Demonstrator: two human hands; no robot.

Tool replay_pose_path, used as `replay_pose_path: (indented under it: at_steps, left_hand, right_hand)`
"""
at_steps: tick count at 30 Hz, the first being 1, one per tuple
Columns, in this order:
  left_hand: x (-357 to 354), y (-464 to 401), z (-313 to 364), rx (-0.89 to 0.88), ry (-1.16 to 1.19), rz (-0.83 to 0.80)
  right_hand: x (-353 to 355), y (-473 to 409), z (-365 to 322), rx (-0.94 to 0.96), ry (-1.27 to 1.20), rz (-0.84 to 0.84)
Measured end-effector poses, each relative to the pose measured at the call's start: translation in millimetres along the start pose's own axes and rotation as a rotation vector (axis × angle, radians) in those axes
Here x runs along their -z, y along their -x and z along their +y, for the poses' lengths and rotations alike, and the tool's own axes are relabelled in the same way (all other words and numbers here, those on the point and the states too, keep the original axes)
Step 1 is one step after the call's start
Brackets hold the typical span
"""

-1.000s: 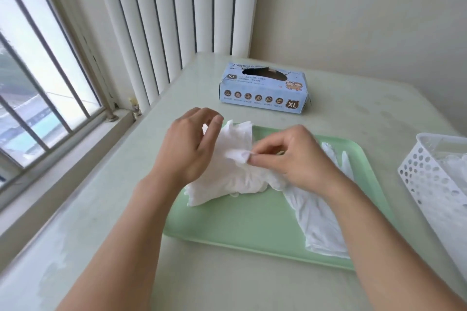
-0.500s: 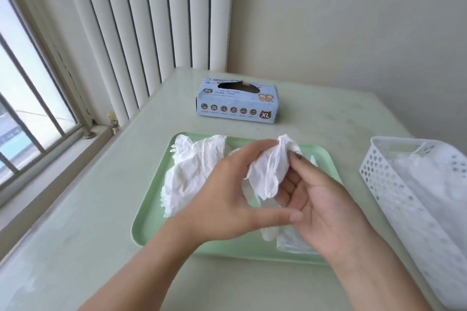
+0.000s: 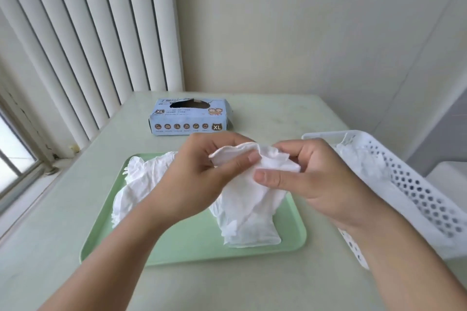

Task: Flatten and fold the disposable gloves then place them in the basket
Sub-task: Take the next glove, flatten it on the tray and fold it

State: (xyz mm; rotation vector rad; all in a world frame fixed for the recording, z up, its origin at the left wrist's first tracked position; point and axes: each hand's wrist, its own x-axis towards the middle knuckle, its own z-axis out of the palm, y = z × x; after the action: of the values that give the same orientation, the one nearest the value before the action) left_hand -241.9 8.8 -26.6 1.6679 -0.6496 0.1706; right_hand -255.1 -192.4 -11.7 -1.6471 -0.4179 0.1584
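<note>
So the thin white disposable glove (image 3: 249,184) is up in the air above the pale green plastic tray (image 3: 177,242), bunched at the top and hanging down crumpled, its lower end on or just over the tray surface, I can't tell which. Both hands have it. The left hand (image 3: 202,177) has its fingers curled round the top edge with the thumb pressing on the front of the glove, and the right hand (image 3: 310,179) pinches the other side of that bunched top, thumb laid flat across the front and fingers curled behind. So both grips are closed on the same glove, hands nearly touching.

Further out, there's a loose heap of more white gloves (image 3: 136,184) on the left part of the tray, partly hidden behind my left wrist. To the right of the tray sits the white perforated plastic basket (image 3: 417,192), tilted in my view, with some white gloves already lying inside it (image 3: 358,161).

Behind the tray, the light blue cardboard glove box marked XL (image 3: 189,117) sits on the pale green table (image 3: 278,116) with its top opening torn. White vertical blinds (image 3: 88,45) hang on the left by the window, plain cream wall (image 3: 303,33) beyond.
</note>
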Motion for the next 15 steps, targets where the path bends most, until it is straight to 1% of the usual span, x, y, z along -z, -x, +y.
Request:
replay_pose_path:
  at_steps: [1,4,8,10,12,15]
  left_hand:
    - [1.3,-3.6,5.1,-0.005,0.016,-0.001]
    - [7.8,-11.7,15.5,0.081,0.055,0.021]
    - [17.0,-38.0,12.8,0.164,-0.071,0.056]
    - [22.2,-59.4,9.7,0.147,-0.15,0.111]
    - [27.9,-78.8,12.5,0.096,-0.184,0.178]
    - [32.0,-90.5,17.6,-0.065,-0.207,0.251]
  right_hand:
    - [4.6,-0.5,-6.0,0.026,-0.02,0.011]
    - [16.9,-7.0,-17.6,0.015,-0.089,0.033]
    - [26.8,-36.8,-16.7,-0.084,-0.046,0.059]
    - [30.0,-56.5,-20.7,-0.062,-0.005,0.125]
    - [32.7,-72.9,-31.1,0.038,0.007,0.214]
    - [34.3,-81.5,-41.3,0.206,-0.001,0.317]
